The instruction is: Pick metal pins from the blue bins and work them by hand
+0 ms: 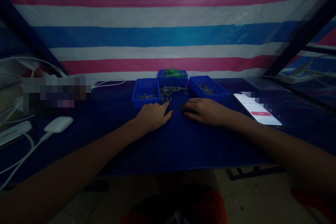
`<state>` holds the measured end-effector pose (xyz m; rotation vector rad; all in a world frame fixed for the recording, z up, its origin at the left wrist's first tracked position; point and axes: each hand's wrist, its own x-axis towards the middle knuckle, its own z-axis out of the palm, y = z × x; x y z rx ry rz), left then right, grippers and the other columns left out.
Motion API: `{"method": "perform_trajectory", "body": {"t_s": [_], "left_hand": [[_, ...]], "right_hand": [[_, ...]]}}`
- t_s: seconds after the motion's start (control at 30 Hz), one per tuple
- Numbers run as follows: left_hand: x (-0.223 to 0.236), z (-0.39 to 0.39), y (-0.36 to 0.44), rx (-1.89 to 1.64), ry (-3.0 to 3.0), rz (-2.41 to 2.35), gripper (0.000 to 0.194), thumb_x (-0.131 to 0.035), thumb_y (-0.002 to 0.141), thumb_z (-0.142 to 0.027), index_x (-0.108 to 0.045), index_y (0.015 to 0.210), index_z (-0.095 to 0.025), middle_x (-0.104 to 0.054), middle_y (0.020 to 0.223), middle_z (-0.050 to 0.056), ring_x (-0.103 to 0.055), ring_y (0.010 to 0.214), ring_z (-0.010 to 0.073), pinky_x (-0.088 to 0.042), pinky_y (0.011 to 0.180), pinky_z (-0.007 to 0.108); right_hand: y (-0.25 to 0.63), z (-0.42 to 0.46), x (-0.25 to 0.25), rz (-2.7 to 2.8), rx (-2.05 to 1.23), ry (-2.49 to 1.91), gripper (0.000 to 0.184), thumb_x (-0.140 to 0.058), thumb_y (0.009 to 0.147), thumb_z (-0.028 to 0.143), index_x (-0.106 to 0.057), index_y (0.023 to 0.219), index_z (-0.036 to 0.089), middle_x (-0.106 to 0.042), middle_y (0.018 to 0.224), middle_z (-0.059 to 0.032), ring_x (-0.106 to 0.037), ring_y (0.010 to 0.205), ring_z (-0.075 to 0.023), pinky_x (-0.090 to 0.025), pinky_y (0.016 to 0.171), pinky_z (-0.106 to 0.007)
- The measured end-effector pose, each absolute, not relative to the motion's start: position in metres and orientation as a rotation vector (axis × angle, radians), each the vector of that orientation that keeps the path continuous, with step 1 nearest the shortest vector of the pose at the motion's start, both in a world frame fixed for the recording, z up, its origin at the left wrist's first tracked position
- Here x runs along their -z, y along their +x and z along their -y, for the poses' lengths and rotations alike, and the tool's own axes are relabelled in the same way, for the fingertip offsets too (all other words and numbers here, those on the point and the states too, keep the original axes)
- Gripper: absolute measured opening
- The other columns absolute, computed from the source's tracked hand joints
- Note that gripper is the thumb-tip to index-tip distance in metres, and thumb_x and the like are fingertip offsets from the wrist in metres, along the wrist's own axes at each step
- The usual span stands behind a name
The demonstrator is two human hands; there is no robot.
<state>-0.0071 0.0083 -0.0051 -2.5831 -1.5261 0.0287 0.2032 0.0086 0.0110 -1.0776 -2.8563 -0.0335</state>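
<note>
Small thin metal pieces (170, 91), shaped like pins or rivets, lie in a loose pile on the blue table between the bins. My left hand (152, 117) rests at the near edge of this pile, index finger stretched toward the pieces and thumb apart. Beside it, across a small gap, my right hand (201, 110) is low over the table with bent fingers. Its fingertips are dark and blurred, so anything between them is hidden. More metal pieces lie in the left blue bin (146, 83) and the right blue bin (216, 89).
A third blue bin (172, 81) behind the pile holds green material. A lit phone (258, 110) lies at the right. White cables and a white charger (58, 124) lie at the left. Striped sheeting (168, 35) hangs behind the table (181, 147).
</note>
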Motion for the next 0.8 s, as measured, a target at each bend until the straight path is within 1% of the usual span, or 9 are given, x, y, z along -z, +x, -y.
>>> {"method": "perform_trajectory", "body": {"t_s": [0.13,0.23,0.37,0.47,0.53,0.67,0.7,0.73,0.8], "left_hand": [[0.0055,-0.0107,-0.0061,-0.027,-2.562,1.551,0.058,-0.023,0.087,-0.053,-0.031,0.134,-0.020,-0.065,0.088,0.010,-0.061,0.077,0.0243,-0.044,0.065,0.034],[0.0057,-0.0125,-0.0053,-0.036,-2.553,1.562,0.057,-0.023,0.087,-0.053,-0.035,0.132,-0.019,-0.065,0.089,0.011,-0.061,0.078,0.0241,-0.044,0.065,0.034],[0.0049,-0.0112,-0.0062,-0.027,-2.581,1.530,0.053,-0.022,0.088,-0.051,-0.040,0.128,-0.022,-0.065,0.091,0.011,-0.061,0.078,0.0248,-0.043,0.064,0.034],[0.0036,-0.0085,-0.0071,-0.039,-2.600,1.535,0.050,-0.022,0.089,-0.049,-0.042,0.127,-0.022,-0.065,0.090,0.010,-0.061,0.076,0.0233,-0.043,0.065,0.034],[0.0029,-0.0078,-0.0070,-0.044,-2.593,1.552,0.051,-0.023,0.089,-0.050,-0.039,0.129,-0.022,-0.065,0.089,0.010,-0.061,0.076,0.0229,-0.043,0.066,0.034],[0.0035,-0.0106,-0.0058,-0.040,-2.573,1.573,0.056,-0.023,0.088,-0.052,-0.025,0.136,-0.023,-0.065,0.091,0.010,-0.061,0.078,0.0240,-0.042,0.067,0.034],[0.0041,-0.0118,-0.0056,-0.034,-2.577,1.567,0.056,-0.023,0.088,-0.052,-0.024,0.137,-0.024,-0.065,0.092,0.010,-0.061,0.079,0.0240,-0.042,0.067,0.034],[0.0047,-0.0128,-0.0055,-0.029,-2.585,1.558,0.055,-0.023,0.088,-0.052,-0.025,0.137,-0.025,-0.065,0.092,0.010,-0.060,0.079,0.0240,-0.042,0.067,0.035],[0.0055,-0.0142,-0.0056,-0.019,-2.595,1.543,0.053,-0.023,0.088,-0.051,-0.033,0.134,-0.026,-0.065,0.094,0.011,-0.060,0.079,0.0242,-0.042,0.067,0.035]], "right_hand": [[0.2031,-0.0077,-0.0113,2.858,0.032,-1.080,0.024,-0.041,0.086,0.029,-0.057,0.098,0.016,-0.057,0.088,-0.0074,-0.055,0.079,-0.0168,-0.043,0.069,-0.029],[0.2031,-0.0071,-0.0122,2.860,0.033,-1.080,0.024,-0.041,0.086,0.029,-0.057,0.098,0.016,-0.057,0.088,-0.0074,-0.056,0.079,-0.0168,-0.043,0.069,-0.029],[0.2032,-0.0068,-0.0133,2.868,0.032,-1.072,0.023,-0.042,0.086,0.028,-0.057,0.098,0.016,-0.058,0.088,-0.0074,-0.055,0.078,-0.0167,-0.043,0.069,-0.029],[0.2033,-0.0064,-0.0137,2.866,0.027,-1.071,0.023,-0.042,0.086,0.028,-0.057,0.099,0.016,-0.057,0.089,-0.0074,-0.055,0.078,-0.0168,-0.043,0.069,-0.029],[0.2035,-0.0061,-0.0138,2.865,0.021,-1.071,0.024,-0.042,0.086,0.028,-0.057,0.100,0.016,-0.057,0.089,-0.0075,-0.056,0.079,-0.0168,-0.043,0.069,-0.029],[0.2035,-0.0064,-0.0131,2.872,0.020,-1.066,0.023,-0.042,0.086,0.028,-0.057,0.099,0.016,-0.057,0.089,-0.0077,-0.056,0.080,-0.0169,-0.043,0.070,-0.029],[0.2035,-0.0067,-0.0127,2.874,0.023,-1.063,0.023,-0.042,0.086,0.028,-0.057,0.098,0.016,-0.057,0.089,-0.0078,-0.056,0.080,-0.0170,-0.043,0.070,-0.029],[0.2034,-0.0070,-0.0123,2.874,0.026,-1.062,0.023,-0.042,0.086,0.028,-0.057,0.098,0.016,-0.057,0.089,-0.0078,-0.056,0.080,-0.0171,-0.043,0.070,-0.029],[0.2033,-0.0076,-0.0116,2.872,0.031,-1.060,0.024,-0.042,0.086,0.028,-0.057,0.098,0.015,-0.057,0.090,-0.0079,-0.056,0.080,-0.0172,-0.043,0.070,-0.030]]}}
